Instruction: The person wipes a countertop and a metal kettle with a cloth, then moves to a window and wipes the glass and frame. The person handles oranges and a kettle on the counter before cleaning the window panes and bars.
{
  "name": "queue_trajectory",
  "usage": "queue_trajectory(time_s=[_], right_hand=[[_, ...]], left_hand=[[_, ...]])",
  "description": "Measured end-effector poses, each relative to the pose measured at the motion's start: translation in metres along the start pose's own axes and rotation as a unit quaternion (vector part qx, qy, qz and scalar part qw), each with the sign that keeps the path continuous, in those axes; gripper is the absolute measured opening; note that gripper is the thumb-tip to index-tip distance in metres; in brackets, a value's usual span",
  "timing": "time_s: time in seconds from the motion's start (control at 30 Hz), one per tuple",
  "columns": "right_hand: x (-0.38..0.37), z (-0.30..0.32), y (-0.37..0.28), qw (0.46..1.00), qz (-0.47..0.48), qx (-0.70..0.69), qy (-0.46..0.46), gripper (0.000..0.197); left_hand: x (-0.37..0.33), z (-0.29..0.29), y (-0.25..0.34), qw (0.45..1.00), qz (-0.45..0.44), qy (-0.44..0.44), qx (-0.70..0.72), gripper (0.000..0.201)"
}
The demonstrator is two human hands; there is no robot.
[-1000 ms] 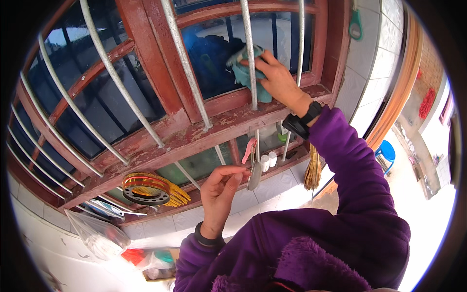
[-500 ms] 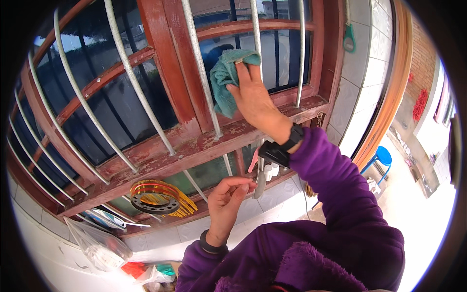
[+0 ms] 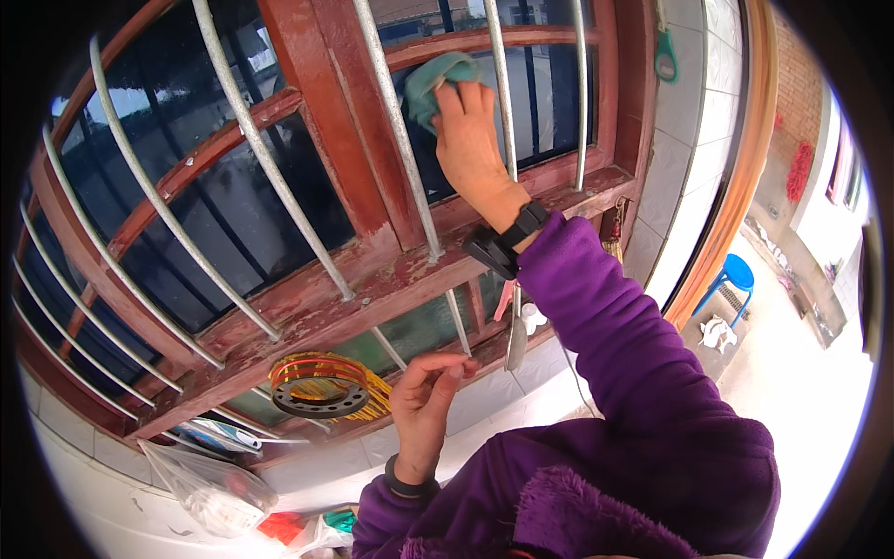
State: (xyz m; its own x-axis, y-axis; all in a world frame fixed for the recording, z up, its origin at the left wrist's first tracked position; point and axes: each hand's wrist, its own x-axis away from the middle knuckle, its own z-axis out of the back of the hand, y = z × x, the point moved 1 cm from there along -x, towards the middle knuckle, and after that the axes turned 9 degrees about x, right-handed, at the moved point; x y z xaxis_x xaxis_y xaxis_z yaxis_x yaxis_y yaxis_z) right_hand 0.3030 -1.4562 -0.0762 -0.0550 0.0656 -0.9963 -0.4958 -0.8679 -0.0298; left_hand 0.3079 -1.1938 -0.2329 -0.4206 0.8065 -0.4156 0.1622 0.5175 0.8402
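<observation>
A green-blue cloth (image 3: pixel 445 71) is pressed on a dark window pane (image 3: pixel 559 102). My right hand (image 3: pixel 475 140) reaches between two metal bars with its fingers bent over this cloth. Lower down, my left hand (image 3: pixel 425 405) hangs in front of the bottom panes, fingers curled in to the thumb, and nothing shows between them. Near its fingertips a flat grey blade-like thing (image 3: pixel 517 345) hangs beside a pink strip (image 3: pixel 504 303). The red-brown window frame (image 3: pixel 321 112) is worn, its paint flaking along the sill.
Upright metal bars (image 3: pixel 396 121) cross the whole window. A dark ring with holes (image 3: pixel 321 399) and yellow fringe hang below the sill. A clear plastic bag (image 3: pixel 209 489) is at lower left. Green-handled scissors (image 3: pixel 666 56) hang on the tiled wall; a blue stool (image 3: pixel 736 273) stands at right.
My right hand has moved up and slightly left with the cloth along the pane. The left hand stays nearly in place, its fingers curled a little closer to the thumb.
</observation>
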Motion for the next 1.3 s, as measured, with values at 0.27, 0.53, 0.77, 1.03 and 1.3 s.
queue_trajectory(time_s=[0.27,0.53,0.77,1.03,1.3], right_hand=[[-0.007,0.002,0.019,0.995,0.094,-0.036,-0.015,0.058],[0.042,0.019,0.021,0.976,0.133,-0.039,-0.169,0.043],[0.054,0.020,0.020,0.972,0.147,-0.027,-0.181,0.034],[0.035,0.020,0.016,0.896,0.278,0.236,-0.252,0.021],[0.001,0.033,0.049,0.819,0.340,0.342,-0.311,0.018]], left_hand=[[-0.007,-0.002,-0.009,0.999,0.025,-0.039,0.005,0.014],[-0.011,-0.015,-0.019,0.999,0.030,-0.036,-0.001,0.013],[-0.013,-0.028,-0.021,0.998,0.020,-0.058,0.008,0.014],[-0.010,-0.032,-0.021,1.000,0.017,-0.017,-0.008,0.012],[-0.006,-0.032,-0.019,1.000,0.023,0.008,-0.003,0.011]])
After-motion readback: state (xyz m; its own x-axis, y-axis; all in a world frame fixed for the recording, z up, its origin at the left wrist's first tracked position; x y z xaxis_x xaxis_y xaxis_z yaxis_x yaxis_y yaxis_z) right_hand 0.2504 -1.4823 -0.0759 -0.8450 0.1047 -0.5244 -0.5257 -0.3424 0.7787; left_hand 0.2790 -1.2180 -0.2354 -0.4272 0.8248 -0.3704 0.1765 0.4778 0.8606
